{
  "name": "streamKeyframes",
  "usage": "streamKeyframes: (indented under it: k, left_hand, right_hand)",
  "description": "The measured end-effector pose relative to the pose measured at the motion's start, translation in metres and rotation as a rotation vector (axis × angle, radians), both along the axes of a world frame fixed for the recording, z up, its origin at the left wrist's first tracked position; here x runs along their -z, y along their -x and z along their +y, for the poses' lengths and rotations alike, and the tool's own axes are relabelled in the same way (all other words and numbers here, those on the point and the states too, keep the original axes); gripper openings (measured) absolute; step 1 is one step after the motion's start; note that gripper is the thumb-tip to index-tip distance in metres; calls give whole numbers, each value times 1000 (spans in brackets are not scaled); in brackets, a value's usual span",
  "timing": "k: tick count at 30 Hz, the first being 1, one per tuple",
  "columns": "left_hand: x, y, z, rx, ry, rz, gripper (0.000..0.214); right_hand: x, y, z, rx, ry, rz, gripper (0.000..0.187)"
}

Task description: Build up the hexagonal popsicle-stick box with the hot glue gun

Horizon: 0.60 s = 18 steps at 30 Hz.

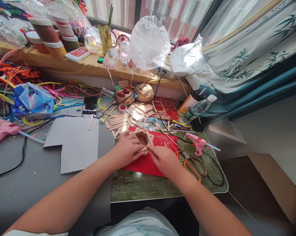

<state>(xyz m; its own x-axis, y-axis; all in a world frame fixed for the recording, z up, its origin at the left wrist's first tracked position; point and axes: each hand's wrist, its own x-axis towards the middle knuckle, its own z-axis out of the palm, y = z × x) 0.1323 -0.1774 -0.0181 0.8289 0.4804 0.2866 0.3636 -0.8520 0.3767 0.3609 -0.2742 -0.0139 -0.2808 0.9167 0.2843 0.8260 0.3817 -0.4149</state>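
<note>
We find the hollow, many-sided pale wooden craft-stick structure (pixel 143 138) held between the two hands, above the bright red flat sheet (pixel 148 167). Its cavity faces up toward us, and stick ends project at its right rim.

We record the left hand (pixel 128 147) on the left and near-left side of the structure, its fingers bent over the wall and gripping it. We record the right hand (pixel 164 159) at the near right corner, thumb and fingers drawn together on the rim in a pinch. The fingertips of both hands come near each other at the near edge of the structure; whether they touch we cannot tell.

Just beyond the hands we note a loose heap of flat pale wooden sticks (pixel 120 121), spread to the far left of the structure. To the right of the red sheet lie the metal scissors with orange and brown handles (pixel 192 165), near the right forearm. Farther right we see a small pink glue gun (pixel 198 141) with a translucent stick protruding from it.

To the left of the left hand we note a pale grey cut sheet (pixel 80 141), with one single rounded wooden stick (pixel 90 122) at its far edge. Beyond the heap sits a round ball of tan twine (pixel 144 92). The dark green wood-patterned tabletop (pixel 138 191) shows at the near side.
</note>
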Motion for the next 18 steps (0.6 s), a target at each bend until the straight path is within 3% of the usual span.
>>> streamKeyframes:
  k: [5, 12, 18]
  left_hand:
    - [0, 0, 0, 3, -12, -10, 25]
    - [0, -1, 0, -13, -28, -4, 21]
    - [3, 0, 0, -7, -55, -3, 20]
  right_hand:
    - [1, 2, -5, -13, -70, -54, 25]
    - [-7, 16, -14, -151, -159, -190, 24]
    - [-6, 19, 2, -128, -132, -91, 20]
